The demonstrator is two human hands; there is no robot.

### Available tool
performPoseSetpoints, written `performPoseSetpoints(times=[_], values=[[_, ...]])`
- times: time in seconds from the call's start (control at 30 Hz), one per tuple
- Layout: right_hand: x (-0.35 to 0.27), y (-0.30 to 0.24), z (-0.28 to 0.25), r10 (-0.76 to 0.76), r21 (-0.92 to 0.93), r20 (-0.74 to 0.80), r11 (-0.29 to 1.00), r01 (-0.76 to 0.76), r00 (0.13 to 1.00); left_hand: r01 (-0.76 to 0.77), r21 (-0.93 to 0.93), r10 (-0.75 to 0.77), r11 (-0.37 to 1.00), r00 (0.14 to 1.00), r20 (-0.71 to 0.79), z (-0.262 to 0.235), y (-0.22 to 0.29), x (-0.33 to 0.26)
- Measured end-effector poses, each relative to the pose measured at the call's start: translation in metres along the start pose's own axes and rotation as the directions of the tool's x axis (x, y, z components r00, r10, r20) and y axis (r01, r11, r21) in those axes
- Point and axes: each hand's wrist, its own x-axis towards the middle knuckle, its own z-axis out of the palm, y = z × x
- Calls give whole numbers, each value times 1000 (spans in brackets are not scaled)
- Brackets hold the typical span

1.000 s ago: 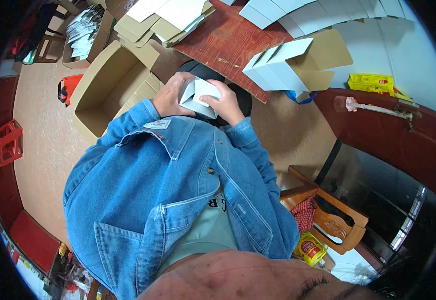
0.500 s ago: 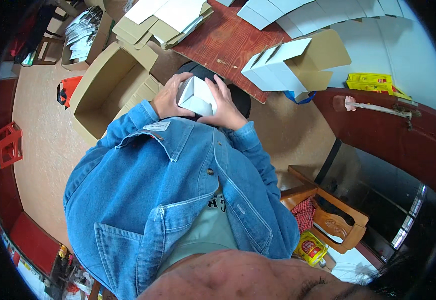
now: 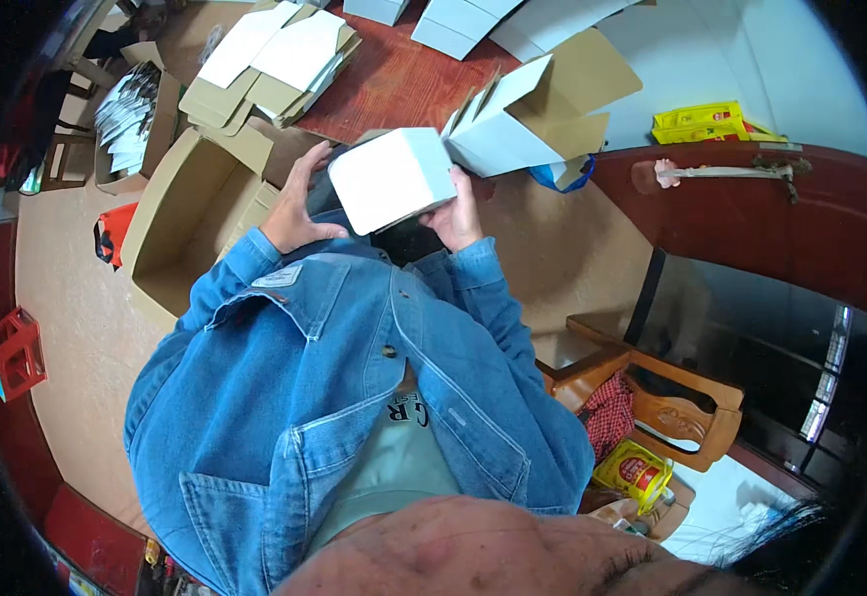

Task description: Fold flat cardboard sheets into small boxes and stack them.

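Observation:
A white cardboard box (image 3: 389, 181) is held up in front of me at the near edge of the red table (image 3: 382, 84). My right hand (image 3: 453, 214) grips its right side, thumb on the near right corner and fingers beneath. Just left of the box is my left hand (image 3: 299, 204), its fingers apart, with a gap between it and the box. Right behind the held box stands a larger white carton (image 3: 503, 141) with brown flaps spread toward the right.
Flat cardboard pieces (image 3: 273, 65) are stacked on the table's left, and white boxes (image 3: 453, 25) stand in a row at the back. On the floor at left is a large brown carton (image 3: 180, 209). A wooden chair (image 3: 687, 412) stands at the right.
My left hand has let go of the white box and moved left. The right hand has raised and turned the box, so a broad white face shows. The whole view has shifted slightly.

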Motion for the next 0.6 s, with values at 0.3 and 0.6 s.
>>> performPoseSetpoints(times=[0.3, 0.6], values=[[7, 35, -7, 344, -199, 87, 926, -322, 935, -350, 144, 339, 926, 936, 93, 3, 21, 16], [5, 26, -9, -117, -344, -106, 936, 74, 987, -24, 332, 105, 943, 968, -228, -20, 61, 42]])
